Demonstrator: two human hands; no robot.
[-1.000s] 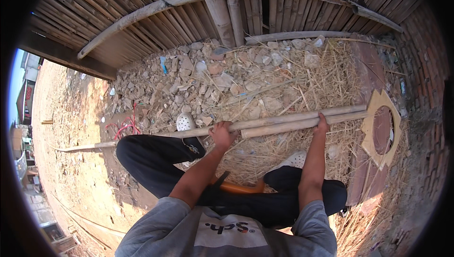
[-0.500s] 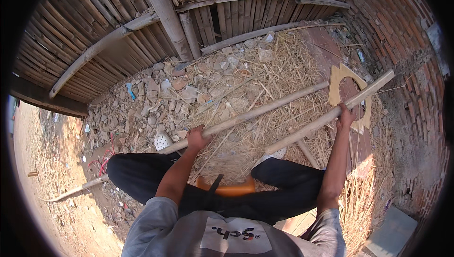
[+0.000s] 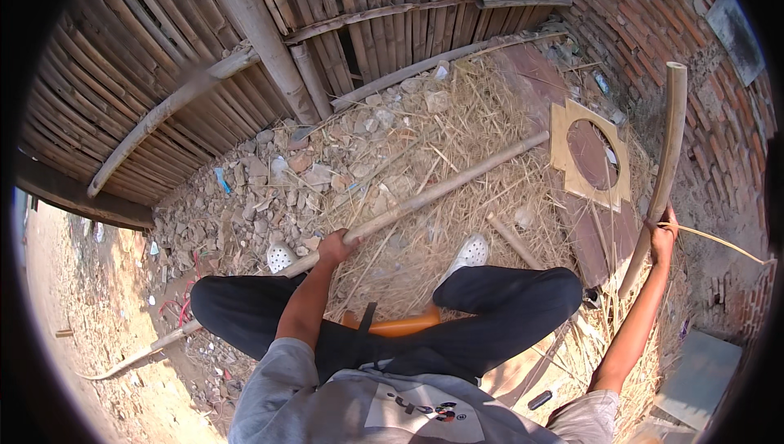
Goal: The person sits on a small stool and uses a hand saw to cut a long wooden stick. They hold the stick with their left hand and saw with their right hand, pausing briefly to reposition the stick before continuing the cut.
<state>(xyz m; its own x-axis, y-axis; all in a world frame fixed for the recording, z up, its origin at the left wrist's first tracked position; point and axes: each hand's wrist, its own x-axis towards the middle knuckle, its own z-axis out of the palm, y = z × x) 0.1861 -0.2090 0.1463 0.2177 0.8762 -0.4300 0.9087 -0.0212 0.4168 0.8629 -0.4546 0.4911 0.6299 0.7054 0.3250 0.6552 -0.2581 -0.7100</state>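
My left hand (image 3: 334,247) is closed round a long wooden pole (image 3: 433,193), which slants across my left thigh with its far end up to the right. Out to the right, my right hand (image 3: 663,238) grips a shorter, thicker wooden pole (image 3: 671,130) that stands steeply beside the brick wall. A thin pale strip (image 3: 719,237) juts out rightward by that hand. Left of this pole, a tan board with a round hole (image 3: 559,135) lies on a reddish-brown slab (image 3: 584,236).
A bamboo slat wall (image 3: 392,32) rises ahead, and a brick wall (image 3: 645,28) stands at the right. Rubble (image 3: 269,179) and straw (image 3: 490,175) cover the ground. I sit on an orange seat (image 3: 400,326). A short stick (image 3: 514,240) lies near my right white clog (image 3: 471,252).
My right hand has carried the shorter pole to the right and swung it from slanting to nearly upright. The holed board is now uncovered. My left hand keeps its hold on the long pole.
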